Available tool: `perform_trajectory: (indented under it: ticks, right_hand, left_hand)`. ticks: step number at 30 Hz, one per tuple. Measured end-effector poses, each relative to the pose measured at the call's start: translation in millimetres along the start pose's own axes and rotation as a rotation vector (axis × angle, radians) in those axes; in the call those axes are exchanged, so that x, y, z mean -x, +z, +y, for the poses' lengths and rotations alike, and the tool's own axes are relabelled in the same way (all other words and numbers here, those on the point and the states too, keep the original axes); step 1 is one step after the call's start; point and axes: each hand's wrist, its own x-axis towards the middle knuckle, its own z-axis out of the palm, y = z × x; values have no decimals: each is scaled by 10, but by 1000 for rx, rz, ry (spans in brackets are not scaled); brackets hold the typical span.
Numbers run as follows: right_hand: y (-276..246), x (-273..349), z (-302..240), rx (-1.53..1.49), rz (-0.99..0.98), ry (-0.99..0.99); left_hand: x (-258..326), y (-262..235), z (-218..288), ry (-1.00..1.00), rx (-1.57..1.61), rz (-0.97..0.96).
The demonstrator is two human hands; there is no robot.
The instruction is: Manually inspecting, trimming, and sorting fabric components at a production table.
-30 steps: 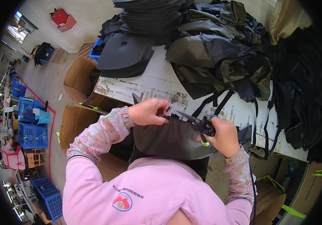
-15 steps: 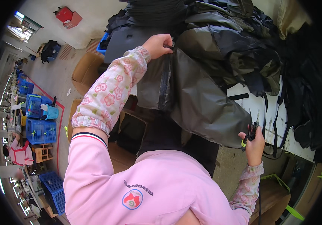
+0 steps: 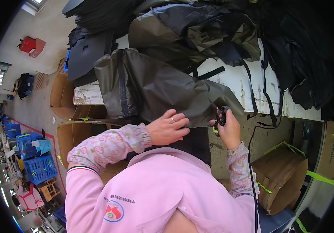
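My left hand point(image 3: 169, 127) hovers at the near edge of a dark olive coated-fabric piece point(image 3: 167, 87), its fingers apart and nothing held. Whether the fingertips touch the fabric, I cannot tell. A dark strip, perhaps a zipper point(image 3: 123, 83), runs across the piece near its left end. In my right hand point(image 3: 230, 130) are black-handled scissors point(image 3: 222, 113), blades pointing up and away over the right end of the fabric. The piece lies across the white table point(image 3: 235, 83) and hangs over its near edge.
Black and olive fabric pieces point(image 3: 198, 29) are heaped at the back. Dark flat panels point(image 3: 89, 52) are stacked at the back left. Black straps point(image 3: 268, 93) hang over the table edge. A black cord point(image 3: 251, 167) runs down beside my right arm. Cardboard boxes point(image 3: 281, 171) stand below.
My left hand has let go of the fabric's far end and come down to its near edge. The raised fabric now lies across the table. My right hand keeps the scissors; the view has shifted.
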Motion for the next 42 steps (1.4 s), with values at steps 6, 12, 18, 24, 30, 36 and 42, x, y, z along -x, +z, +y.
perform_trajectory:
  ticks: [6,12,18,24,30,36,42]
  right_hand:
    - [-124,11,-64,-50,-1,-15]
    - [-358,33,-215,-7,-75,-129]
    - [-670,-90,-360,252,-68,-421]
    - [-735,-156,-442,300,-165,-507]
    - [-726,-184,-456,314,-193,-492]
    - [-697,-171,-429,316,-202,-489]
    - [-697,-136,-414,305,-211,-468]
  left_hand:
    - [1,429,-208,-111,-239,-34]
    - [-151,32,-341,-402,647,-57]
    - [-195,-267,-452,-629,1294,-179]
    - [-207,-241,-437,-654,1300,-207]
    - [-221,-238,-429,-627,1297,-203]
    - [-209,-237,-415,-633,1324,-188]
    - [-189,-212,-398,-627,1327,-197]
